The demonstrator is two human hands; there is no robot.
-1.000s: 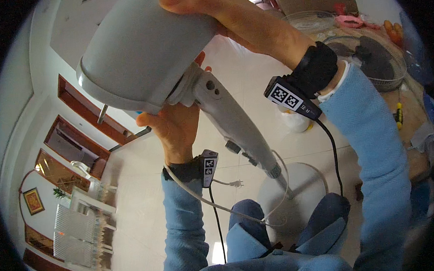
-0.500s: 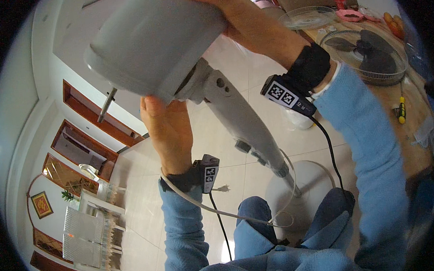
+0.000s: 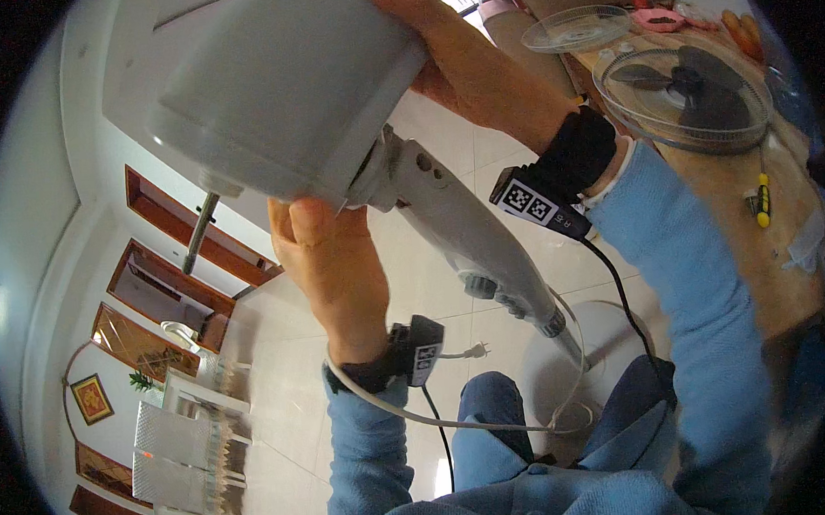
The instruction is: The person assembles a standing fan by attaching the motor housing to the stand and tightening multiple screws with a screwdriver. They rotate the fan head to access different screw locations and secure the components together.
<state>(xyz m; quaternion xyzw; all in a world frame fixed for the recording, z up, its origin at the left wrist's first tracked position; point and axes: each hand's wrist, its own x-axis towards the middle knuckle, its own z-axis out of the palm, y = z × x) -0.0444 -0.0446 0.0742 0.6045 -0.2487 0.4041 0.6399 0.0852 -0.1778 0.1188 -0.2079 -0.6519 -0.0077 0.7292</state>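
Both my hands hold the grey motor housing (image 3: 283,92) of a pedestal fan, which is tilted. My left hand (image 3: 329,262) grips its lower edge, thumb on the casing; the other fingers are partly hidden behind it. My right hand (image 3: 477,72) clasps the far right side, with its fingertips partly out of sight. A bare metal shaft (image 3: 201,233) sticks out of the housing's front, down to the left. Below the housing runs the grey neck (image 3: 472,226) with knobs, leading down to the round base (image 3: 542,377) between my knees.
On the wooden table (image 3: 738,240) at right lie a fan grille with dark blades (image 3: 693,84), another grille (image 3: 573,30), a yellow screwdriver (image 3: 763,200) and a pink dish (image 3: 658,19). A power cord (image 3: 477,424) loops near my left wrist; its plug (image 3: 476,351) hangs over the tiled floor.
The housing's shaft end and my left hand have moved lower in view. The neck's lower part has shifted right, and its knobs show more from the side. Both hands keep their hold.
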